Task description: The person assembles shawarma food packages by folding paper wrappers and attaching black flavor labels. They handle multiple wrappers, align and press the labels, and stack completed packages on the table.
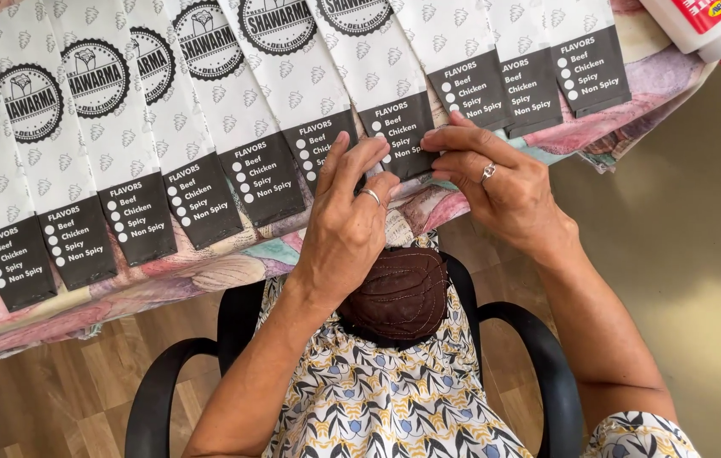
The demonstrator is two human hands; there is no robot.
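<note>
A row of several long white paper sleeves with round black logos and black end panels lies overlapping across the table. My left hand [352, 216] and my right hand [492, 178] both press with their fingertips on the black end panel of one sleeve [398, 127] near the table's front edge. The left fingers lie on its left side, the right fingers on its right side. Each hand wears a ring. The sleeve's lower edge is hidden under my fingers.
A patterned cloth [208, 267] covers the table under the sleeves. A white glue bottle with a red cap [708, 30] lies at the top right corner. Below are a black armchair [165, 382], a dark brown cap [398, 293] on my lap, and wooden floor.
</note>
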